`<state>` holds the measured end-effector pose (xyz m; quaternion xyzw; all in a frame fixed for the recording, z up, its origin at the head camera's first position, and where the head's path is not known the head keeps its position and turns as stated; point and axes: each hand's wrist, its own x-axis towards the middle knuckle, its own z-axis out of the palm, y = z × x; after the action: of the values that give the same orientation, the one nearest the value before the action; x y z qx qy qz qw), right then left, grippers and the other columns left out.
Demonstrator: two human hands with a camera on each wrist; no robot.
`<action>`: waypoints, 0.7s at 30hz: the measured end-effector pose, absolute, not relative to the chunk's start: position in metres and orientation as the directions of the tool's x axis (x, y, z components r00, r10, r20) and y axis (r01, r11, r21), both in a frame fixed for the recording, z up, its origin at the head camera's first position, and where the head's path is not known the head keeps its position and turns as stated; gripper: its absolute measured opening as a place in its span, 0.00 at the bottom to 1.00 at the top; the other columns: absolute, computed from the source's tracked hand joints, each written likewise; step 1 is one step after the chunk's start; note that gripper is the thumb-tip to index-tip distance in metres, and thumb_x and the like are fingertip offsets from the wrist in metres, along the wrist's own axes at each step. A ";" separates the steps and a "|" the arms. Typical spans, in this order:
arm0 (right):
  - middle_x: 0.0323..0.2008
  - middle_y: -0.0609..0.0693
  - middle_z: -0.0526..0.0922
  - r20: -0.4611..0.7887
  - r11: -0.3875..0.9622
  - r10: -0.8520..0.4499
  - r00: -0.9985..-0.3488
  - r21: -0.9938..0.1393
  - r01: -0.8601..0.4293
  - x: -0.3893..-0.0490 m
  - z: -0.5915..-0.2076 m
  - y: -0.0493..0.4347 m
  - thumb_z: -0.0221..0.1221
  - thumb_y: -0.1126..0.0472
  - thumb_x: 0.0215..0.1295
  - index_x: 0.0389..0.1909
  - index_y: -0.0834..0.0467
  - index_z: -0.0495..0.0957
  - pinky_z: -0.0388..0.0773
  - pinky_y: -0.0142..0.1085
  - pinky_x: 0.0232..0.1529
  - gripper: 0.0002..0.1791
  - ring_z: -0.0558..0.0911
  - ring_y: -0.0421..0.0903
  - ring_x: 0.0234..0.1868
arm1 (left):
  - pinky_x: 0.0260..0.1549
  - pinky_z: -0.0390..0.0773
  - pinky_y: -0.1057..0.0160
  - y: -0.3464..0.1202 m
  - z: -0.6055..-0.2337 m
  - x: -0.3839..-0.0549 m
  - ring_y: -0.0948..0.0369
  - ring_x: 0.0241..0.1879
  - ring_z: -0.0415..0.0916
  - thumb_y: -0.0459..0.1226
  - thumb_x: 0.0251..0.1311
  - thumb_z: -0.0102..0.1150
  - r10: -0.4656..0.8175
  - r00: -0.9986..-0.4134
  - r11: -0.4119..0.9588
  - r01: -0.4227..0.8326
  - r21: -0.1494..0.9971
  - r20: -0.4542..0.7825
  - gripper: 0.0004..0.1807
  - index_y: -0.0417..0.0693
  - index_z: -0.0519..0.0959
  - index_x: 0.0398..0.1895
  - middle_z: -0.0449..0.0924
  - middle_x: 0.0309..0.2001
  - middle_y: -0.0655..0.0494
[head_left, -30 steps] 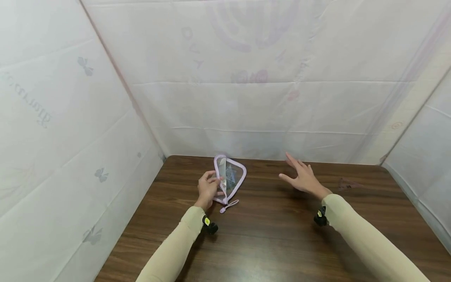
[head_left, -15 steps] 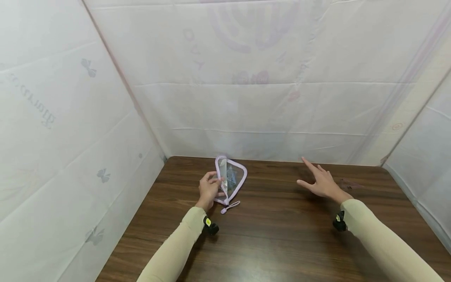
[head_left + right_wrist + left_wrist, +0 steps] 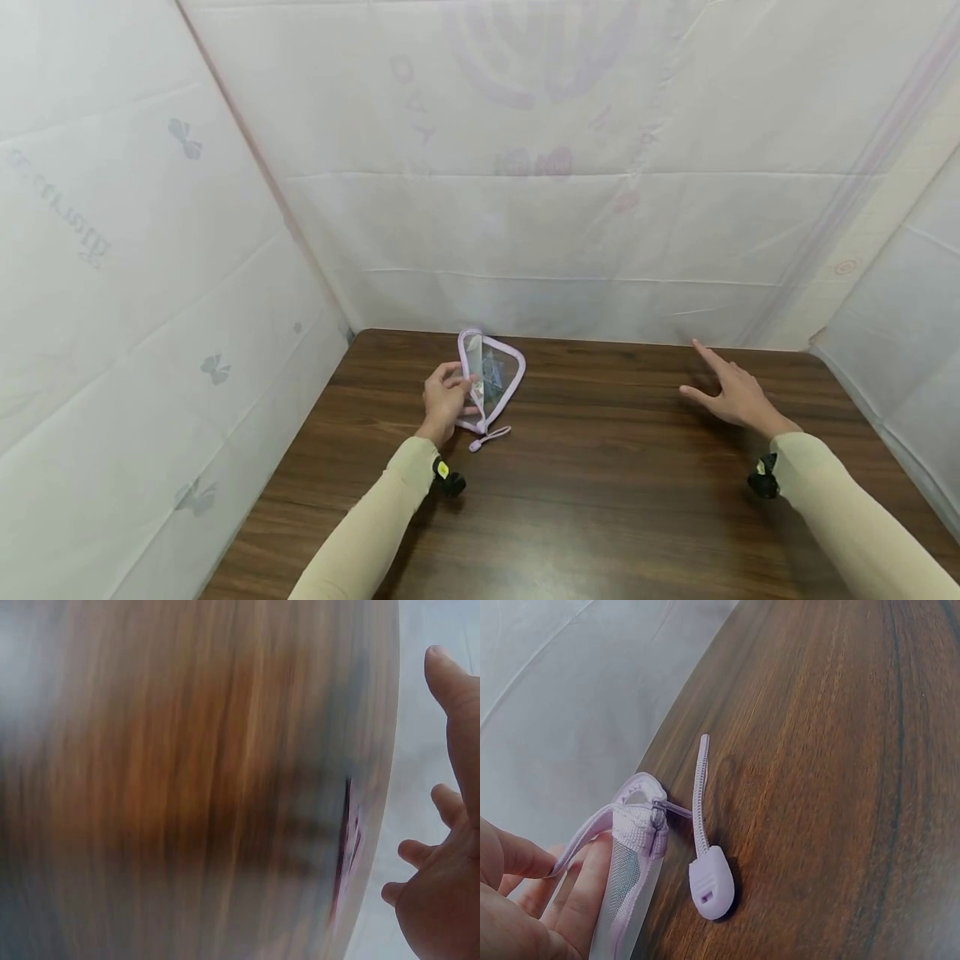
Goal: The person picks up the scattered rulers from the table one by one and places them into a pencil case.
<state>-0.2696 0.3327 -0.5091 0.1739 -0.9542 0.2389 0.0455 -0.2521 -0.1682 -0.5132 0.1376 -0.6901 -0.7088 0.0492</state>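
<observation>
A transparent mesh zip pouch point(image 3: 516, 383) with lilac trim lies towards the back left of the table, its mouth parted. Inside it is a bluish triangular ruler point(image 3: 492, 371). My left hand point(image 3: 444, 400) pinches the pouch's edge between thumb and fingers. The lilac zipper pull point(image 3: 712, 885) hangs from the corner in the left wrist view. At the right, my right hand point(image 3: 735, 396) is held above the table with fingers spread, holding nothing. Near it, a thin pinkish set square point(image 3: 347, 855) appears blurred in the right wrist view; in the head view the hand hides it.
The dark wood-grain table point(image 3: 585, 500) has its back edge against a pale hanging sheet point(image 3: 525, 250). More sheeting point(image 3: 150, 292) closes off the left side, and another sheet stands at the right.
My right hand has moved right across the table, away from the pouch, and now covers the pinkish set square in the head view. My left hand and the pouch have stayed put.
</observation>
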 end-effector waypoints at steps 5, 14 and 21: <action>0.76 0.74 0.55 0.179 0.825 -0.317 -0.931 -0.433 -0.364 -0.265 -0.509 0.353 0.62 0.47 0.73 0.84 0.52 0.40 0.56 0.79 0.62 0.51 0.60 0.81 0.67 | 0.23 0.89 0.54 -0.167 -0.513 -0.250 0.57 0.32 0.84 0.24 0.66 0.59 -0.262 -0.957 -0.034 -0.116 0.993 -0.121 0.18 0.45 0.78 0.57 0.87 0.47 0.42; 0.71 0.80 0.57 0.080 0.847 -0.296 -0.952 -0.439 -0.300 -0.254 -0.512 0.381 0.61 0.50 0.75 0.83 0.57 0.40 0.64 0.79 0.54 0.49 0.63 0.84 0.62 | 0.22 0.89 0.53 -0.167 -0.513 -0.251 0.57 0.31 0.84 0.24 0.65 0.59 -0.262 -0.960 -0.030 -0.097 0.995 -0.101 0.19 0.43 0.77 0.58 0.88 0.46 0.41; 0.68 0.84 0.57 0.034 0.859 -0.268 -0.963 -0.445 -0.254 -0.247 -0.513 0.393 0.59 0.49 0.76 0.82 0.61 0.41 0.66 0.79 0.53 0.47 0.64 0.86 0.59 | 0.23 0.89 0.53 -0.167 -0.514 -0.251 0.57 0.32 0.85 0.23 0.65 0.58 -0.261 -0.960 -0.029 -0.098 0.995 -0.102 0.19 0.42 0.77 0.58 0.87 0.46 0.41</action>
<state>-0.2473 0.3928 -0.5131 0.1355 -0.9639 0.2285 -0.0147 -0.2510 -0.1669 -0.5143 0.1290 -0.6942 -0.7058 0.0578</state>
